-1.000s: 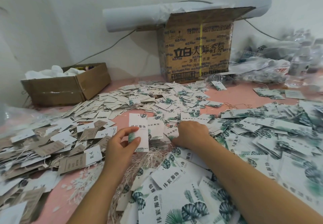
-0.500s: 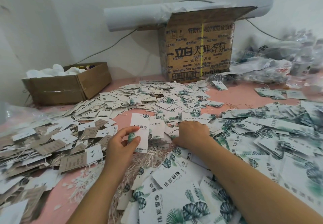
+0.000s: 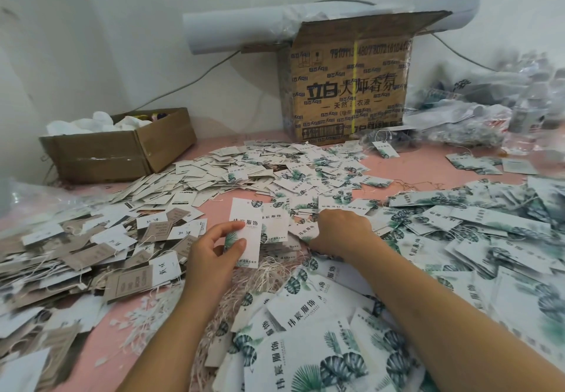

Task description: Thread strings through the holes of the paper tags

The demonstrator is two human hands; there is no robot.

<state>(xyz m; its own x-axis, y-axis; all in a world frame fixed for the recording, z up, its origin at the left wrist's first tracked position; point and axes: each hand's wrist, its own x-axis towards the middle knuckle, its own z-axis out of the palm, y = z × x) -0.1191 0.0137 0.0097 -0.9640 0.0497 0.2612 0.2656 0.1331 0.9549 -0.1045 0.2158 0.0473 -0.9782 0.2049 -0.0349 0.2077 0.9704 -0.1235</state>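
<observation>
My left hand [image 3: 218, 249] pinches a tall white paper tag [image 3: 249, 232] with a green leaf print and holds it upright, thumb and forefinger on its left edge. My right hand [image 3: 344, 232] lies knuckles up on the small leaf-print tags [image 3: 305, 229] just right of it, fingers curled down into the pile; what they hold is hidden. A bundle of pale strings [image 3: 269, 275] lies on the pink table below both hands.
Brown and white strung tags [image 3: 91, 257] pile up at the left, large leaf-print tags [image 3: 458, 254] at the right and front. A low open carton [image 3: 122, 150] stands back left, a tall printed carton [image 3: 348, 85] at the back, plastic bags [image 3: 489, 116] back right.
Almost nothing has moved. My left hand keeps the tag upright, shifted very slightly right; my right hand stays on the small tags.
</observation>
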